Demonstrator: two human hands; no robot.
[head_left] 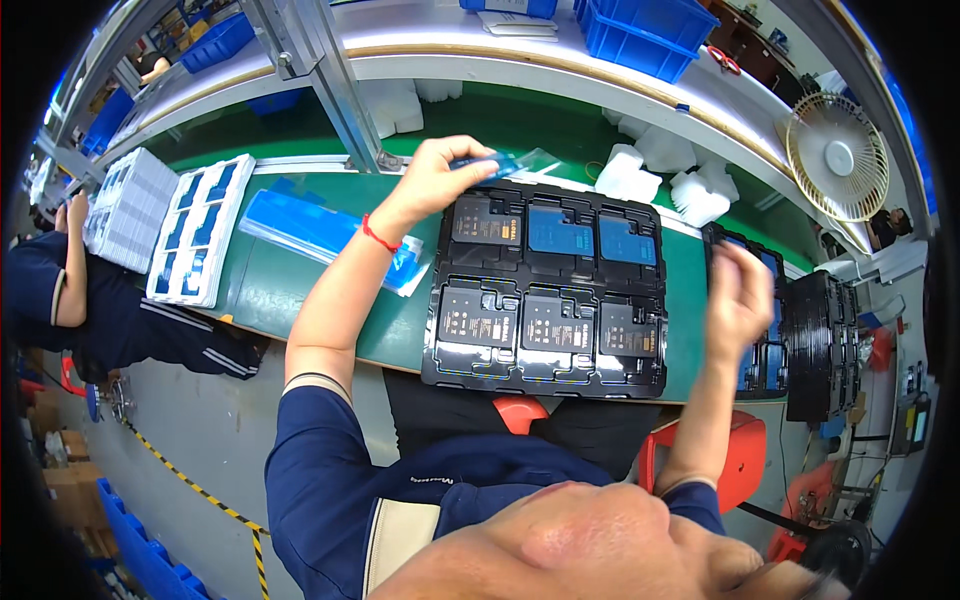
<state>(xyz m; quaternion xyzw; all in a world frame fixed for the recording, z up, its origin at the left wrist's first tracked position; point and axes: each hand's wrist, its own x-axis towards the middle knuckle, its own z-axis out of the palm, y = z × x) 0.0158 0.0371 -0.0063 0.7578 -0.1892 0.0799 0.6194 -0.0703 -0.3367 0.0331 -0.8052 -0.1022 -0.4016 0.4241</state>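
A black plastic tray (546, 384) lies before me on the green bench, its compartments holding flat rectangular battery packs. Two packs in the far row show blue faces, one of them the middle blue pack (560, 232); the others, such as the near-left black pack (478, 315), show dark printed faces. Above the tray's far left corner, my left hand (445, 178) pinches a piece of blue film (500, 166) with a clear end. My right hand (740, 300) hovers by a second black tray (716, 236) at the right; its fingers look bent but are smeared by motion.
Blue film sheets (310, 228) lie left of the tray, beside white trays (200, 230) of blue pieces. Stacked black trays (822, 345) stand far right, below a fan (838, 158). White foam (628, 172) lies behind the bench. A co-worker (60, 280) sits at left.
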